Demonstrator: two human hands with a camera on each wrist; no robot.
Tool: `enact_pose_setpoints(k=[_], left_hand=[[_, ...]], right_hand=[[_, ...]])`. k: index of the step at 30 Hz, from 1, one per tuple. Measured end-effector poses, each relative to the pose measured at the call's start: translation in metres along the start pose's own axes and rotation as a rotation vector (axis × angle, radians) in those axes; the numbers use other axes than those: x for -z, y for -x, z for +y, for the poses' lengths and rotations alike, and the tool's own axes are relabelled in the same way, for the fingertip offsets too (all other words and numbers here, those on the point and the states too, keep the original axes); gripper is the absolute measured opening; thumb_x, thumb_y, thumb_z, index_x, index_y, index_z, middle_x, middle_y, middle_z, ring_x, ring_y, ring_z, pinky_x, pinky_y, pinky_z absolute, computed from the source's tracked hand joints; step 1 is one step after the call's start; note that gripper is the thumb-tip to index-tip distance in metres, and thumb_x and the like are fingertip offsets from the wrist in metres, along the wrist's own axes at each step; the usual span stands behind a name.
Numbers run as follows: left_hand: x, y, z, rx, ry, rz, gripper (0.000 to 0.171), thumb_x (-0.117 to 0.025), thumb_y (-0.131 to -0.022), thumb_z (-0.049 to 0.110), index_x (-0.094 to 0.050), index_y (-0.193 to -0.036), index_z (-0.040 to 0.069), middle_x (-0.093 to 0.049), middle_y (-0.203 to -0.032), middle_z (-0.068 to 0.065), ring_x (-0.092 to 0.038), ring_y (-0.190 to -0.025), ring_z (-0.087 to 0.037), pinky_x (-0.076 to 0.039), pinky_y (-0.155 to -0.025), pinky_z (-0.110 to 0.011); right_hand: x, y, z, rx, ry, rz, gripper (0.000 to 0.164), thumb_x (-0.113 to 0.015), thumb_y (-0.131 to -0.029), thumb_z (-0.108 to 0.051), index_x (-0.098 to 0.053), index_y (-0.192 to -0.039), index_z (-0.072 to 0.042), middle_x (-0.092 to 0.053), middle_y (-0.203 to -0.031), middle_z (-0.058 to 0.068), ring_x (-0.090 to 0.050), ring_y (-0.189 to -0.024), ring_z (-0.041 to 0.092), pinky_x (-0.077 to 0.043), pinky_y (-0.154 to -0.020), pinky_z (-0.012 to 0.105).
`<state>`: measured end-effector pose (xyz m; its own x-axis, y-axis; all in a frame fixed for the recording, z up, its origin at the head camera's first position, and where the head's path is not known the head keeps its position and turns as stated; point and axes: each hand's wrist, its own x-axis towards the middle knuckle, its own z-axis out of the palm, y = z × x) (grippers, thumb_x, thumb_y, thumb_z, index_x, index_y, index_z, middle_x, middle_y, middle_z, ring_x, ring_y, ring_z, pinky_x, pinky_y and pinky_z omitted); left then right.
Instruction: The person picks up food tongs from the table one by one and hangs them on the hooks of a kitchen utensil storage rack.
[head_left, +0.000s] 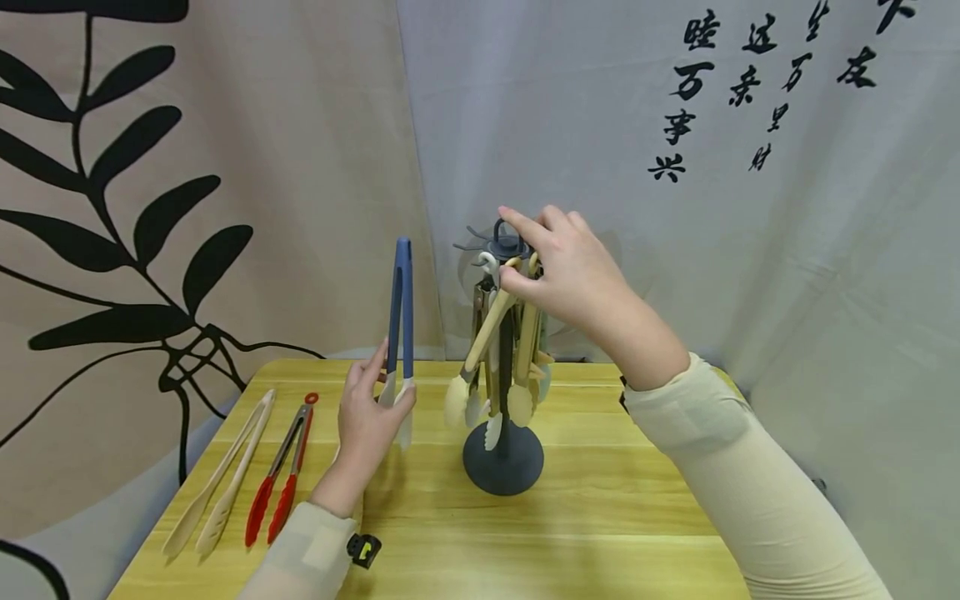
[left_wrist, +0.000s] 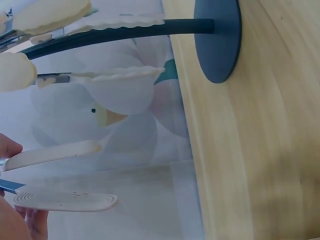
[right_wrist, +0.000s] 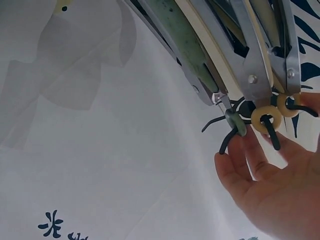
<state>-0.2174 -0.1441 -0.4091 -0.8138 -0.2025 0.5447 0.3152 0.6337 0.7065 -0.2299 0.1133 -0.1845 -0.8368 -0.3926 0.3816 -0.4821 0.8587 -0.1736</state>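
Note:
My left hand (head_left: 372, 421) holds a pair of blue tongs (head_left: 406, 308) by the lower part, hinge end up. Their pale tips (left_wrist: 70, 201) show below the fingers in the left wrist view. At the table's middle stands a dark rack (head_left: 503, 460) with a round base, and several tongs hang from its hooks. Up at its top, my right hand (head_left: 573, 271) has thumb and fingers spread about the hooks. In the right wrist view its fingertips (right_wrist: 223, 160) touch a hook near a green ring (right_wrist: 235, 123). The thumb is beside yellow-handled tongs (head_left: 491, 325).
Cream tongs (head_left: 225, 475) and red-tipped tongs (head_left: 283, 475) lie on the left of the wooden table (head_left: 600, 500). A pale item, mostly hidden, lies behind the left wrist. Printed curtains (head_left: 525, 108) hang right behind the table.

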Motion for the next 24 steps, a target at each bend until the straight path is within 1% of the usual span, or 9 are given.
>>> enact_pose_setpoints(k=[4, 9, 12, 19, 24], left_hand=[[0.000, -0.001, 0.004, -0.019, -0.002, 0.010, 0.075, -0.076, -0.077, 0.022, -0.043, -0.144, 0.025, -0.052, -0.116, -0.009, -0.054, -0.093, -0.024, -0.039, -0.061, -0.030], [0.001, -0.002, 0.011, -0.028, 0.000, 0.007, 0.076, -0.077, -0.077, 0.021, -0.042, -0.144, 0.027, -0.052, -0.114, -0.009, -0.054, -0.093, -0.022, -0.039, -0.058, -0.028], [0.002, -0.003, 0.015, -0.028, 0.014, 0.001, 0.078, -0.077, -0.076, 0.020, -0.041, -0.144, 0.028, -0.052, -0.114, -0.009, -0.053, -0.094, -0.021, -0.039, -0.061, -0.029], [0.003, -0.005, 0.022, -0.013, 0.056, -0.015, 0.078, -0.077, -0.076, 0.019, -0.041, -0.144, 0.029, -0.052, -0.115, -0.011, -0.051, -0.097, -0.020, -0.042, -0.069, -0.034], [0.003, -0.007, 0.026, -0.035, 0.065, -0.005, 0.079, -0.077, -0.076, 0.019, -0.040, -0.144, 0.031, -0.052, -0.116, -0.011, -0.053, -0.097, -0.022, -0.044, -0.070, -0.035]], right_hand=[[0.000, 0.001, 0.001, -0.004, -0.004, 0.007, 0.064, -0.050, -0.088, -0.042, -0.031, -0.148, -0.032, -0.047, -0.114, 0.005, -0.039, -0.096, 0.023, -0.039, -0.076, 0.037], [-0.001, 0.002, 0.003, -0.019, -0.015, 0.012, 0.064, -0.050, -0.087, -0.041, -0.031, -0.148, -0.033, -0.046, -0.110, 0.004, -0.038, -0.095, 0.023, -0.037, -0.074, 0.036], [-0.001, 0.002, 0.004, -0.021, -0.015, 0.016, 0.063, -0.049, -0.088, -0.040, -0.031, -0.148, -0.033, -0.045, -0.107, 0.004, -0.037, -0.094, 0.023, -0.037, -0.073, 0.036], [-0.001, 0.002, 0.004, -0.020, -0.012, 0.012, 0.064, -0.050, -0.088, -0.042, -0.031, -0.148, -0.032, -0.045, -0.110, 0.005, -0.038, -0.095, 0.023, -0.038, -0.074, 0.037], [-0.001, 0.001, 0.004, -0.028, -0.019, 0.007, 0.064, -0.049, -0.088, -0.042, -0.030, -0.148, -0.034, -0.045, -0.110, 0.004, -0.037, -0.095, 0.023, -0.037, -0.074, 0.037]])
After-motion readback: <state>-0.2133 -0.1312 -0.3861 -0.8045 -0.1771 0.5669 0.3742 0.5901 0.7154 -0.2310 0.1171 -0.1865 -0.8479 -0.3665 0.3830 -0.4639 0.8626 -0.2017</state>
